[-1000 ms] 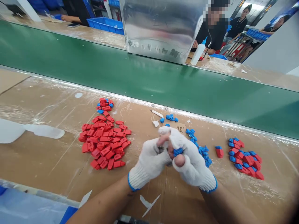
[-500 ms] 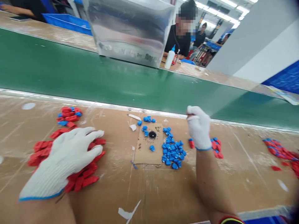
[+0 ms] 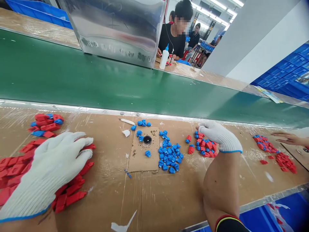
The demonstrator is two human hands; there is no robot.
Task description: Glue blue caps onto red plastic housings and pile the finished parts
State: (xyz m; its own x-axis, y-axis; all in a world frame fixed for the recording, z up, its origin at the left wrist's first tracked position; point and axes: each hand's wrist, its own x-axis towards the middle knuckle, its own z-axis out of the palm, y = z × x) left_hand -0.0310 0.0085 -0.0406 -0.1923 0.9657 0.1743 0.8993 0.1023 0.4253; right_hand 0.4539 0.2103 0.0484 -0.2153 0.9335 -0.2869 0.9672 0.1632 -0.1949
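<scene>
My left hand (image 3: 55, 164), in a white knit glove, lies palm down with fingers spread over a heap of red plastic pieces (image 3: 74, 190). My right hand (image 3: 217, 135), gloved too, is over the near-right pile of joined red-and-blue pieces (image 3: 207, 148). Its fingers are pressed together at that pile's far left edge; what they hold, if anything, is hidden. Between my hands, a cardboard pad (image 3: 140, 161) carries a small round dish of dark liquid (image 3: 147, 140) and a few small blue pieces (image 3: 147, 154). More blue pieces (image 3: 170, 156) are heaped along its right side.
A green conveyor belt (image 3: 116, 87) runs beyond the table edge. Across it stand a large metal box (image 3: 116, 32), a white squeeze bottle (image 3: 164, 58) and a seated person (image 3: 173, 35). At right, another person's hand (image 3: 287, 138) is near more red-and-blue pieces (image 3: 265, 144).
My right hand has moved right and down to the red-and-blue pile. My left hand stays spread on the red pieces. The view has turned right, bringing another person's hand into sight.
</scene>
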